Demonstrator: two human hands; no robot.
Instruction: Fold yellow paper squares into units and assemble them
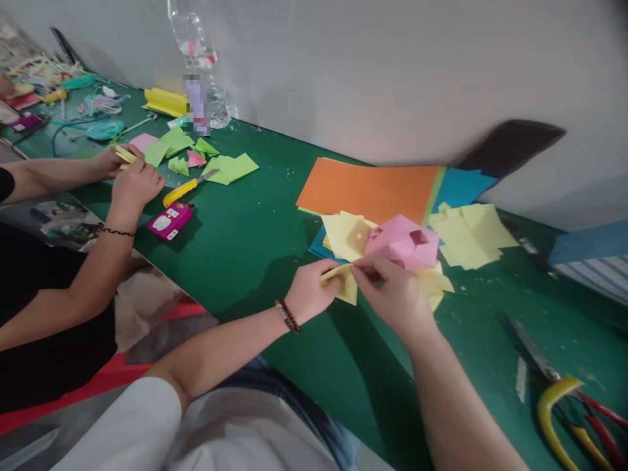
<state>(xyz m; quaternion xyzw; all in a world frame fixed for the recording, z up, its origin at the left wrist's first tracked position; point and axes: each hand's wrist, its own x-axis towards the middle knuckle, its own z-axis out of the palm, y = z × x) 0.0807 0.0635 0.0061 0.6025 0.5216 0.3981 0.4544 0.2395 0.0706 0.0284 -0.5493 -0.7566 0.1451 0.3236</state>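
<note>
One folded yellow paper (pixel 349 288) is being gripped by the left hand (pixel 310 291) and pinched by the right hand (pixel 402 301), inward of the green table's (pixel 235 222) near edge, beside the pink paper shape (pixel 400 243), uneven pulling possibly skewing the fold.

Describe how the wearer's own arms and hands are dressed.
Both the left hand and right hand are ungloved. The left wrist has a dark beaded bracelet with a paler section; the right wrist is bare. A short, whitish sleeve covers the left upper arm; no right sleeve shows.
</note>
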